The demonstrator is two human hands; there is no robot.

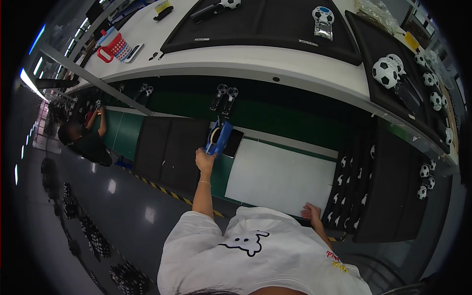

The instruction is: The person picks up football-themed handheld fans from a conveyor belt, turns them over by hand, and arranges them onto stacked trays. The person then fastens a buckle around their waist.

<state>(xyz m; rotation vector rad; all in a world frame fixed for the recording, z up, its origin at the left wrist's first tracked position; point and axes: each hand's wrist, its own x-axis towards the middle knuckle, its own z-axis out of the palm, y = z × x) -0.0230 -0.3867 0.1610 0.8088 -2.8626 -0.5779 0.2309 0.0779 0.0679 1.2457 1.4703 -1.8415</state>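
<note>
My left hand [205,160] is closed on the near end of a blue tape dispenser [220,136] with a roll of tape in it. Right beside the dispenser lies a black phone-like slab [234,144]. A large white sheet [282,172] covers much of the green work surface [222,174] in front of me. At the sheet's near right corner is my right hand [311,213], its fingers loosely stretched and holding nothing I can see. Beyond the dispenser lie two football-headed items [227,96] with dark handles.
Black trays [354,182] with several football-patterned pieces stand to the right. Dark mats [169,150] lie left. A raised white shelf [236,69] crosses ahead, carrying a red-and-white mug [115,47] and a black mat [265,29]. Another person [83,137] works at far left.
</note>
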